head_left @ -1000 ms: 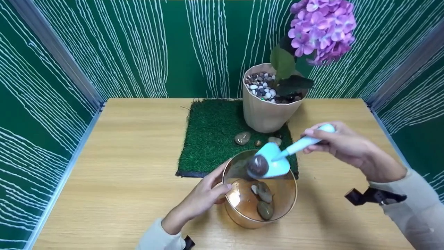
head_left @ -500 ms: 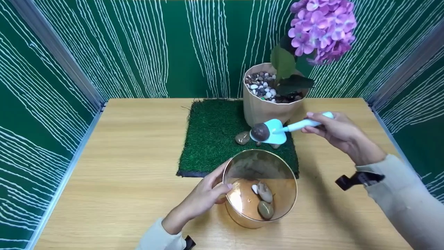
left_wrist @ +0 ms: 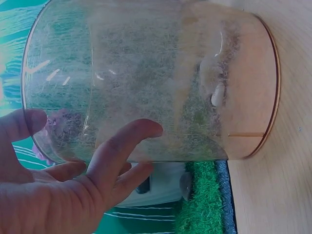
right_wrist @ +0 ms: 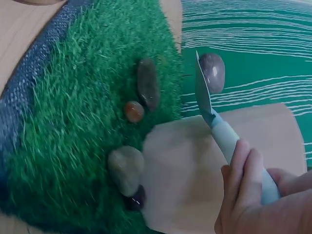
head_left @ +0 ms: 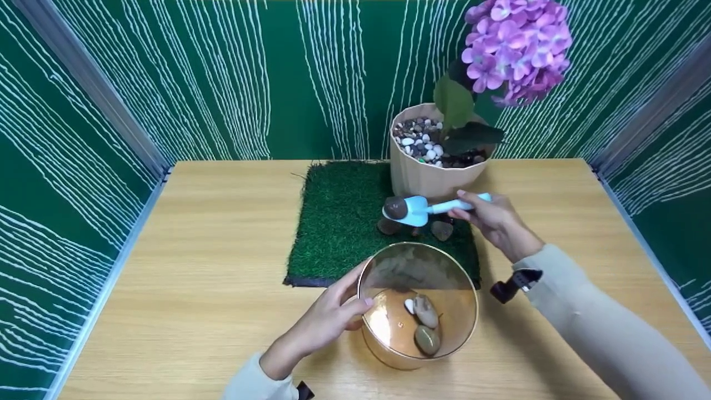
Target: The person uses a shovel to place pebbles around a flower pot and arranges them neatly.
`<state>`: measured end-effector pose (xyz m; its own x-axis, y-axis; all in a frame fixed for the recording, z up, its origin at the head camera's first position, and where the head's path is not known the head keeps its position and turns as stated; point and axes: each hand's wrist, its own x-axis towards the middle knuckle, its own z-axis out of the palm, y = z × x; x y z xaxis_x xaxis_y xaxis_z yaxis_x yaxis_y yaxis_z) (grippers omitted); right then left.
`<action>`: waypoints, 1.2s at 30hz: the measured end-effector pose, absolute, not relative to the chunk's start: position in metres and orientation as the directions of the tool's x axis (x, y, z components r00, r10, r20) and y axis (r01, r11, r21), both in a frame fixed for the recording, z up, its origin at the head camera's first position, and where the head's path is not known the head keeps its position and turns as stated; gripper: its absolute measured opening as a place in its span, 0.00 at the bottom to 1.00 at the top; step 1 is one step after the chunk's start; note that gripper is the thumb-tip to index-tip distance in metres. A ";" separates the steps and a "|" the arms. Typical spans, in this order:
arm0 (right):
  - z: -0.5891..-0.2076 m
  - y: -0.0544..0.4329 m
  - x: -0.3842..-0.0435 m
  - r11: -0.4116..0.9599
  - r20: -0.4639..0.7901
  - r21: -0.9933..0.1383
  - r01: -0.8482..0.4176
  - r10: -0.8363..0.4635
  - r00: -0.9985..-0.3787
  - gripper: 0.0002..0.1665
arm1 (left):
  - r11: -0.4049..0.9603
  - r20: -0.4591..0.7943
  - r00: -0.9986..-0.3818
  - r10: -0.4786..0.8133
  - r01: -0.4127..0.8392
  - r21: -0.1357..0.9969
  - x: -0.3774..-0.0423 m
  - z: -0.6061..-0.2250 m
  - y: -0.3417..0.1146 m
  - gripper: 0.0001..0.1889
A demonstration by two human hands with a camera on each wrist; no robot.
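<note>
My left hand grips the side of a clear amber container, thumb at its rim and fingers round the outside. On its bottom lie a grey-brown stone, another brownish stone and a small white pebble. In my right hand is the handle of a light-blue toy shovel. A dark, smooth stone rides on its blade, above the grass mat in front of the pot. The right wrist view shows the blade edge-on, with the stone against it.
A beige pot with pebbles and a purple flower stands on the back right of the green grass mat. Several stones lie before it, including a long dark stone and a small orange-brown stone. Green patterned walls enclose the wooden table.
My right hand has carried the shovel and stone from over the container's far rim back toward the pot, then leftward and slightly lower. My left hand and the container stay put.
</note>
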<state>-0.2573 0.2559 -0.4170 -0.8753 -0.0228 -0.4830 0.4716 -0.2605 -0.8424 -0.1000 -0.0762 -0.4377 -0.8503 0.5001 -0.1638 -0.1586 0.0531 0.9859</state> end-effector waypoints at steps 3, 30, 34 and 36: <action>-0.423 0.249 -0.260 -0.278 -0.517 -0.823 0.495 0.005 -0.856 0.11 | 0.049 -0.166 -0.848 0.503 -0.163 0.985 -0.099 -0.437 -0.076 0.38; -0.448 0.232 -0.259 -0.354 -0.601 -0.746 0.564 -0.008 -0.799 0.12 | 0.045 -0.141 -0.852 0.505 -0.137 0.990 -0.100 -0.439 -0.076 0.38; -0.445 0.235 -0.259 -0.357 -0.625 -0.723 0.591 -0.027 -0.780 0.12 | 0.045 -0.141 -0.850 0.508 -0.137 0.989 -0.100 -0.438 -0.077 0.38; -0.445 0.235 -0.259 -0.367 -0.627 -0.716 0.594 -0.037 -0.778 0.11 | 0.044 -0.143 -0.850 0.507 -0.140 0.989 -0.100 -0.438 -0.077 0.38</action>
<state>-0.2587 0.2354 -0.4448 -0.7785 -0.0365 -0.6266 0.5936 -0.3673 -0.7160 -0.1002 -0.0766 -0.4378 -0.8500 0.5071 -0.1427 -0.1396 0.0443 0.9892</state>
